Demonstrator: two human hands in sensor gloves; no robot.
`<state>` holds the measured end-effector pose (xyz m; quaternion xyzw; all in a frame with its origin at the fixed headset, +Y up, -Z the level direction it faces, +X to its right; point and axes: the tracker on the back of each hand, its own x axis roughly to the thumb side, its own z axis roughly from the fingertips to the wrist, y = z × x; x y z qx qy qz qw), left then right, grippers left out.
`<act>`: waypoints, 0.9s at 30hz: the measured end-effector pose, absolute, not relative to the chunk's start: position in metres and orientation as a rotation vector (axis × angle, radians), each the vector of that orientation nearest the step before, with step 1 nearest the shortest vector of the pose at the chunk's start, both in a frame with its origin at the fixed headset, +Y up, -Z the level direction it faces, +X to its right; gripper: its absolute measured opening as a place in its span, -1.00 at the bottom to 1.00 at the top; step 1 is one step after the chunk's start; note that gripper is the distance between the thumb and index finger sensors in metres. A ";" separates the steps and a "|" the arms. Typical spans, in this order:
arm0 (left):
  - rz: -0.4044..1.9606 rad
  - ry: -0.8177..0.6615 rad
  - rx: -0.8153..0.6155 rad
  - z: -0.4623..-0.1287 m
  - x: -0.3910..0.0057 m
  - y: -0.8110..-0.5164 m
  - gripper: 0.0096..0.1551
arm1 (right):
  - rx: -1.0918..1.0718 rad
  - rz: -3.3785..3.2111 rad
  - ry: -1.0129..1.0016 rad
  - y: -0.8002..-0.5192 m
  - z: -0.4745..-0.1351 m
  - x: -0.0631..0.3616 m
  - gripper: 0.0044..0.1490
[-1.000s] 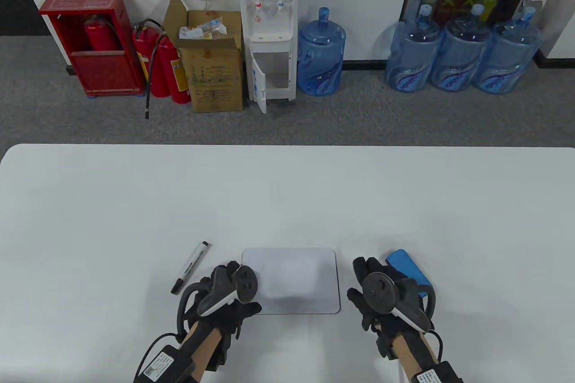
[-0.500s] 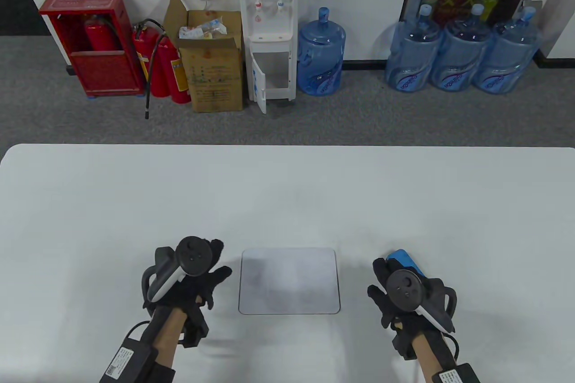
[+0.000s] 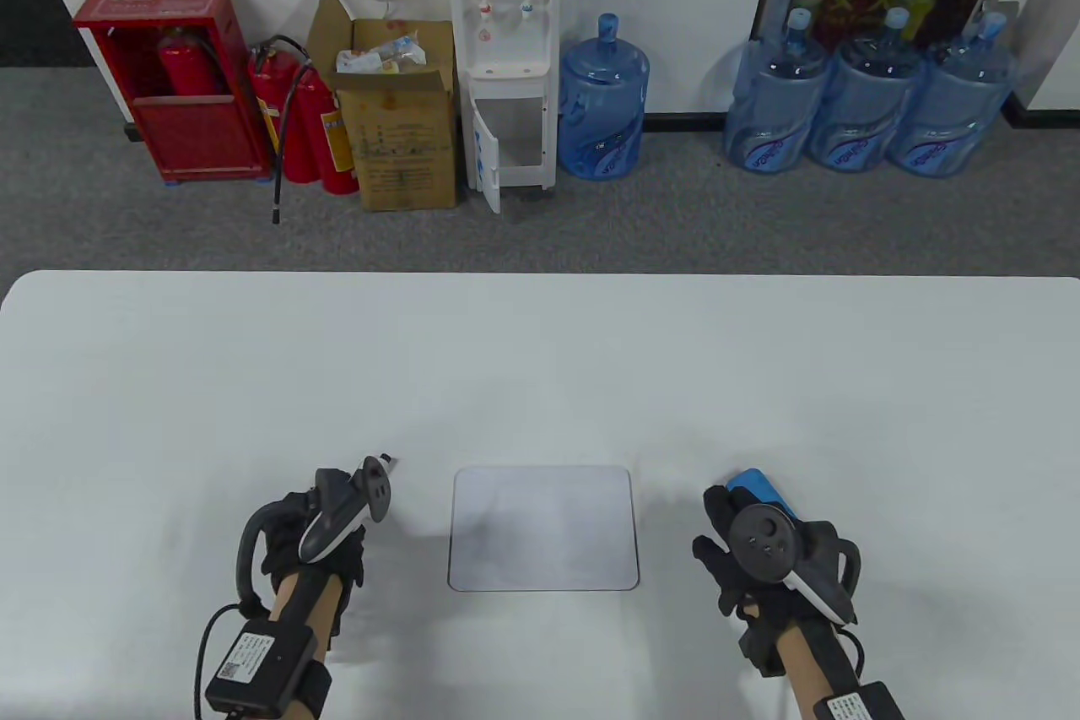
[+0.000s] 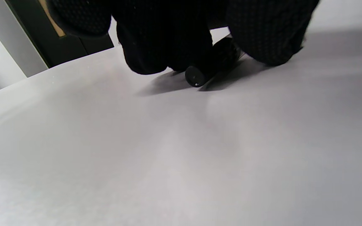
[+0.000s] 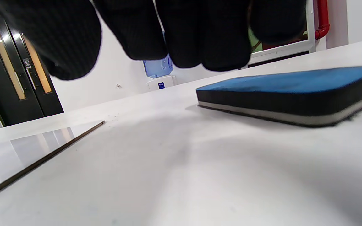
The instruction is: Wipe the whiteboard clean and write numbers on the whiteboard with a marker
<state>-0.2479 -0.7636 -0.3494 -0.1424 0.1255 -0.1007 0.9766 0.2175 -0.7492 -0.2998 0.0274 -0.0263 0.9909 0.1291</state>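
In the table view, a small rectangular whiteboard (image 3: 543,527) with rounded corners lies flat on the white table (image 3: 540,365), near its front edge. Its surface looks wiped, with only faint grey smudges. The left hand (image 3: 314,538) sits on the table to the left of the whiteboard, apart from it, over a black-and-white marker (image 3: 386,461) of which only the far tip pokes out past the tracker. The right hand (image 3: 742,560) lies to the right of the whiteboard, also apart from it, with a blue-topped rectangular eraser (image 3: 761,489) just behind its fingers.

In the left wrist view, the gloved fingers (image 4: 165,37) curl down around the marker (image 4: 200,70), whose round black end rests on the table (image 4: 181,150) beneath them. The thumb side and fingers close on its barrel, so the hand grips it.

In the right wrist view, the fingers (image 5: 200,34) hang loosely from the top, relaxed and holding nothing, just above the table (image 5: 181,175). The eraser (image 5: 287,94), blue on top over a black layer and a pale base, lies flat to the right, clear of the fingertips. The whiteboard's thin dark edge (image 5: 42,157) shows at the left, its glossy face reflecting the room.
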 end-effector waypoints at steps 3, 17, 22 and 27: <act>-0.161 0.267 -0.278 -0.349 -0.249 -0.765 -0.25 | 0.073 2.877 -0.076 -0.749 -0.300 0.218 -0.13; 0.314 -0.015 -0.050 -0.329 -0.187 -0.721 -0.34 | 0.142 2.627 -0.111 -0.749 -0.302 0.202 -0.10; 0.709 -0.197 -0.066 -0.315 -0.133 -0.713 -0.37 | 0.147 2.309 -0.075 -0.750 -0.306 0.190 0.01; 0.731 -0.412 -0.086 -0.298 -0.089 -0.727 -0.39 | 0.180 1.921 0.070 -0.755 -0.303 0.170 0.12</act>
